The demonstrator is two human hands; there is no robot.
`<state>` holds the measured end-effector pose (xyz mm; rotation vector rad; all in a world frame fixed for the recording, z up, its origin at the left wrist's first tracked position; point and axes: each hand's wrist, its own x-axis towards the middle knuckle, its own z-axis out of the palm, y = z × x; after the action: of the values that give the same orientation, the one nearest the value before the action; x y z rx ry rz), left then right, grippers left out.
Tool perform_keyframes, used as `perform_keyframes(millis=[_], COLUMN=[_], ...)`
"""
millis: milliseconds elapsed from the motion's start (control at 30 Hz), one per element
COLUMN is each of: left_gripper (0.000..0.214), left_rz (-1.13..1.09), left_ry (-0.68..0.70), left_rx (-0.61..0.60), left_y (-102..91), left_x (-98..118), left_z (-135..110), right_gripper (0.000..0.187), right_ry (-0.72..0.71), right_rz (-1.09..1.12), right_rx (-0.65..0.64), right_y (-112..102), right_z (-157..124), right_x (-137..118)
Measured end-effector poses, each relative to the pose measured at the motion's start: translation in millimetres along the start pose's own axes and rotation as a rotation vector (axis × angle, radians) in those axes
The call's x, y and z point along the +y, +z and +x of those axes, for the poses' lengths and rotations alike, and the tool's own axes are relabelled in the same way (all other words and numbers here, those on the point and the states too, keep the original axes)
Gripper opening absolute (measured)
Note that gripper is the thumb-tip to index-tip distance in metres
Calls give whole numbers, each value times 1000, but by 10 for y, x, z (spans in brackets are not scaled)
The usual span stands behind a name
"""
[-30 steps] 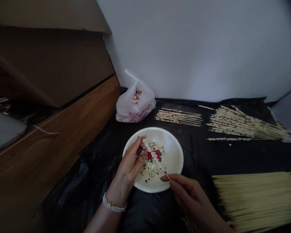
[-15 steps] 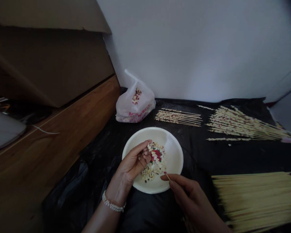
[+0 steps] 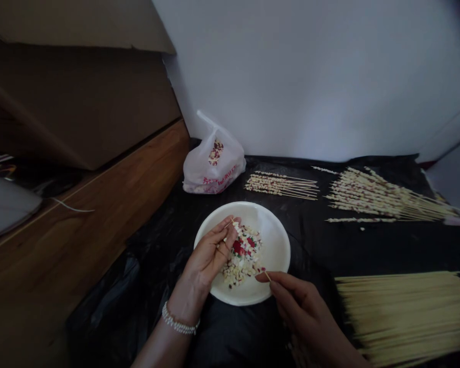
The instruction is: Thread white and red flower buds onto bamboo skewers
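Observation:
A white bowl [image 3: 274, 235] holds a loose heap of small pale and reddish pieces [image 3: 239, 273], with a red and green print showing between them. Over its left side is my left hand [image 3: 210, 253], thumb and fingers pinched together on small pale pieces. A thin tan sliver shows at its fingertips; what it belongs to is unclear. At the bowl's lower right rim, my right hand [image 3: 301, 301] pinches a thin wooden skewer [image 3: 267, 276], its tip poking out beside a red piece. The rest of that skewer is mostly hidden by the hand.
Behind the bowl stands a white plastic bag [image 3: 214, 168] of similar pieces. Two bundles of threaded skewers, a small one [image 3: 281, 185] and a larger one [image 3: 375, 197], lie to its right. Bare skewers [image 3: 406, 312] are stacked at lower right. Cardboard [image 3: 80, 97] stands at left.
The fingers of my left hand have shifted their pinch, and the tan sliver now shows at their tips. My right hand has moved very slightly right with the skewer.

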<state>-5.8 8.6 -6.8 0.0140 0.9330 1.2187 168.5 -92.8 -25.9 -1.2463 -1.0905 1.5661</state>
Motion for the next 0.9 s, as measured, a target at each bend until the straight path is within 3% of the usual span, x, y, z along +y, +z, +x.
perform_keyframes(millis=[200, 433, 700, 900], left_gripper=[41, 13, 34, 21], left_rz=[-108, -55, -72, 48], left_ry=[-31, 17, 54, 95], left_rx=[54, 25, 49, 0], left_y=[17, 39, 70, 71], left_x=[-9, 1, 1, -11], left_z=[22, -28, -58, -84], right_gripper=[40, 38, 39, 38], right_ry=[-6, 16, 36, 42], right_rz=[6, 12, 55, 45], right_rx=[9, 17, -6, -26], right_y=[10, 24, 18, 19], right_z=[-3, -24, -25, -17], right_x=[-22, -41, 9, 26])
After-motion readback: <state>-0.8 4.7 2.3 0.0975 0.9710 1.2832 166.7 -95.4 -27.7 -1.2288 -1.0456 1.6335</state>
